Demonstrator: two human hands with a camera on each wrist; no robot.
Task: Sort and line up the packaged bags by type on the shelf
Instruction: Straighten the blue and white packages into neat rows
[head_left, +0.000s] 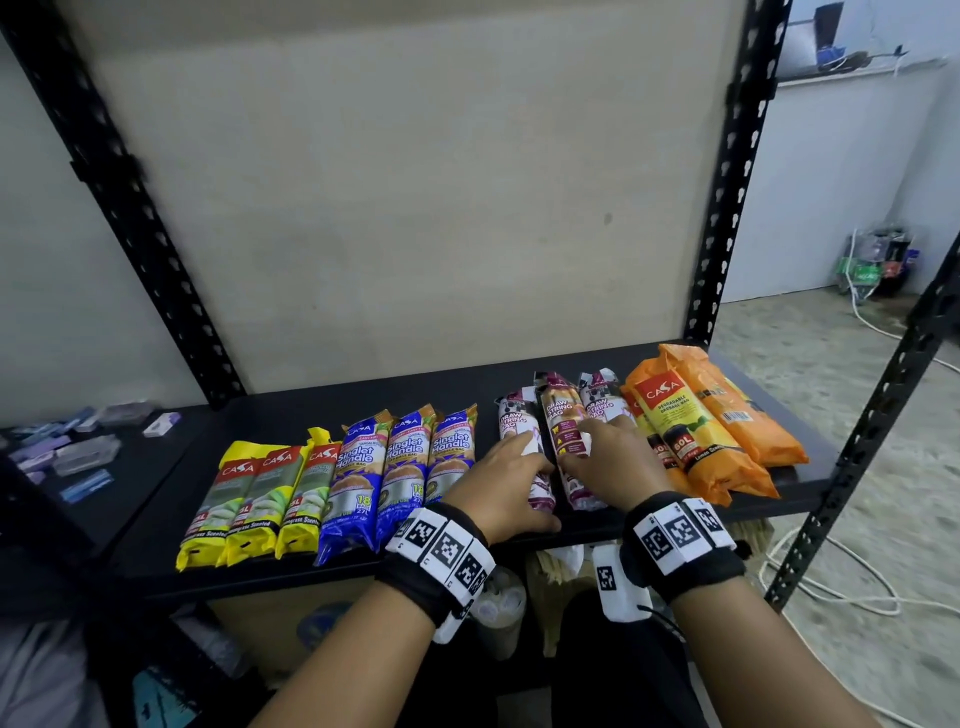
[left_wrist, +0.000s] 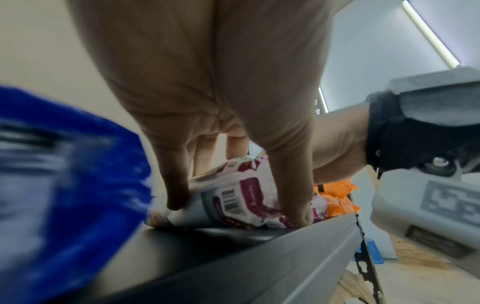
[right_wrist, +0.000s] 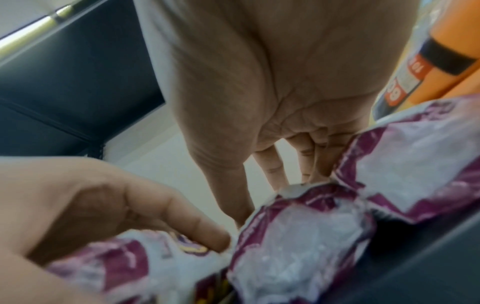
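Purple packs (head_left: 597, 402) lie front-to-back beneath both hands: left hand (head_left: 506, 478) clasps the left pack (head_left: 511, 422), right hand (head_left: 605, 462) the middle pack (head_left: 560, 411), fingers curled round each.

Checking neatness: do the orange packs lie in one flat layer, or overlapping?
Overlapping: the top orange pack partly covers its left neighbour.

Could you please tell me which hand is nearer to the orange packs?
Right. The right hand grips the middle drawstring pack, close beside the orange packs; the left hand grips the leftmost drawstring pack, farther from them.
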